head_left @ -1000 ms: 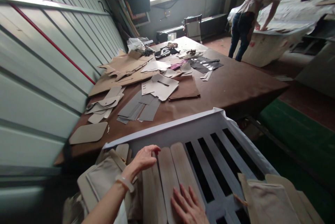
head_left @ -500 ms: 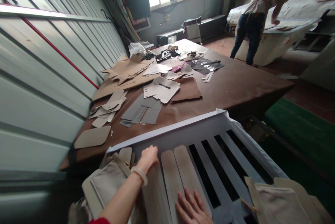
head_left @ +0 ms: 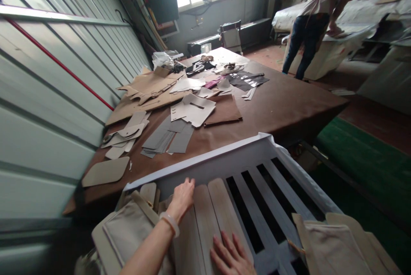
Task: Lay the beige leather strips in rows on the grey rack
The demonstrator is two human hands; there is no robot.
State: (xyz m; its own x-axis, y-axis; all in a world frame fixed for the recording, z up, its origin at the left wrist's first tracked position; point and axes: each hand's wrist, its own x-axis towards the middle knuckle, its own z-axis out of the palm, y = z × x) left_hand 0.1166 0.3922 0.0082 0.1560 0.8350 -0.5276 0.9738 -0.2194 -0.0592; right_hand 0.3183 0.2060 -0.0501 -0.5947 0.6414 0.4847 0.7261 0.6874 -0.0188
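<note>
Long pale strips with rounded ends, the middle one (head_left: 205,210) beside a right one (head_left: 221,200), lie side by side on a slatted, pale grey rack (head_left: 253,176). My left hand (head_left: 182,195), a pale bangle at its wrist, is curled over the far end of the leftmost strip (head_left: 188,240). The fingertips are partly hidden. Flat on the nearer part of the strips rests my right hand (head_left: 231,255), fingers spread. Left of my forearm is a stack of beige fabric pieces (head_left: 128,228), with another beige stack (head_left: 330,240) at the lower right.
Beyond the rack's raised rim stands a brown-covered table (head_left: 266,108) with grey sheets (head_left: 170,138), beige cut pieces (head_left: 125,133) and cardboard (head_left: 150,88). A metal panel wall (head_left: 48,108) runs along the left. Another person (head_left: 311,22) bends over a table at the far right.
The whole view has shifted slightly, so the table and rack appear further left. Both hands stay at about the same places on the strips. The other person leans with an arm reaching down.
</note>
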